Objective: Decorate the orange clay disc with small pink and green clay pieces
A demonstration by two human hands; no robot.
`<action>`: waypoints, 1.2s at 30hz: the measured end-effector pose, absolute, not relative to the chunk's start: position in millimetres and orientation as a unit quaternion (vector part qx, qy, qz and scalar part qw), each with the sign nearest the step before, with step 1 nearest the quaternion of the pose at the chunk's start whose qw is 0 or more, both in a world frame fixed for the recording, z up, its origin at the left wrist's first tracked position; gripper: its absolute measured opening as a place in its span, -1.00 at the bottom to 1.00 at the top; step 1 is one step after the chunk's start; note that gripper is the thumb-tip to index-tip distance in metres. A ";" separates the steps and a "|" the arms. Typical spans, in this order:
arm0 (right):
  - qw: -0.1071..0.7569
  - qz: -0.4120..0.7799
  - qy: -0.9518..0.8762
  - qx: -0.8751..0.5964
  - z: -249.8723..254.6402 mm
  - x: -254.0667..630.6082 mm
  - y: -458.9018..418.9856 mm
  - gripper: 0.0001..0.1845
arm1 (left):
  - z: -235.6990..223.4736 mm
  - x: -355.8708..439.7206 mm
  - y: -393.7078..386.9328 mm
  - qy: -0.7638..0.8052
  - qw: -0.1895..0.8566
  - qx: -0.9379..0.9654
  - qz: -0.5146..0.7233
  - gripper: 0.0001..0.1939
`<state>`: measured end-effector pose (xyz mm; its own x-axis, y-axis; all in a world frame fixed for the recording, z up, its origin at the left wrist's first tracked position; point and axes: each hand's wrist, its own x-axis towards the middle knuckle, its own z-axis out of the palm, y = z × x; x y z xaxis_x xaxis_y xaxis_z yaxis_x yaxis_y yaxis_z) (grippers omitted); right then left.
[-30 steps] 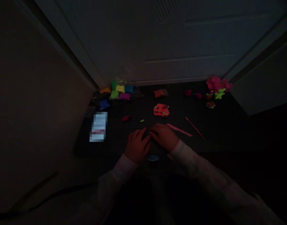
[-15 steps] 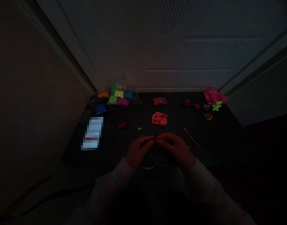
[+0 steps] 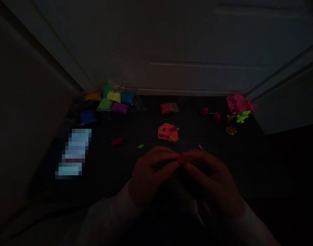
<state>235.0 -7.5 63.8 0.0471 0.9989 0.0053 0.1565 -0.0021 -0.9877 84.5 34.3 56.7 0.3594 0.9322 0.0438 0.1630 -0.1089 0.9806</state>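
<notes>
A small dark-pink lump of modelling clay (image 3: 180, 160) sits between the fingertips of both hands above the front of the dark table. My left hand (image 3: 152, 172) pinches it from the left with thumb and forefinger. From the other side my right hand (image 3: 215, 177) closes its thumb and fingers on it. Just beyond the hands lies a flat orange clay piece (image 3: 167, 132) with dark-red spots and green bits. A small green clay leaf (image 3: 141, 146) and a dark-pink clay lump (image 3: 117, 141) rest to its left. The tip of a pink stick (image 3: 200, 147) shows behind my right hand.
Bags of coloured clay (image 3: 114, 97) are heaped at the back left, with an orange bag (image 3: 169, 108) apart from them. A lit phone (image 3: 74, 152) lies at left. Pink clay flowers (image 3: 239, 104) and a yellow-green figure (image 3: 242, 117) stand back right. A white door closes off the back.
The view has come closer and lower over the table. Both hands have shifted slightly to the right and towards me; the pink lump between them shows more plainly. My right hand now covers most of the stick.
</notes>
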 end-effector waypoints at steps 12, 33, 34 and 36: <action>0.351 0.286 -0.718 -0.529 66.2 255.7 11.4 -0.71 | 47.9 91.0 50.7 0.404 0.581 0.626 0.326 -0.86; 0.388 0.343 -0.520 -0.680 7.3 269.6 53.5 -0.85 | 1.4 86.7 83.1 0.511 0.090 0.833 0.194 -0.54; 0.385 0.342 -0.517 -0.684 6.7 269.2 53.8 -0.85 | 1.4 86.8 83.3 0.512 0.089 0.832 0.193 -0.55; 0.375 0.337 -0.518 -0.691 6.1 268.5 54.4 -0.84 | 1.8 87.2 83.6 0.515 0.095 0.831 0.190 -0.56</action>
<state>268.5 54.4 6.1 0.2363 0.9686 -0.0776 0.4631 -0.1825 -0.8673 87.2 83.6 1.8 0.3982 0.8911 0.2178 0.8191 -0.4523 0.3528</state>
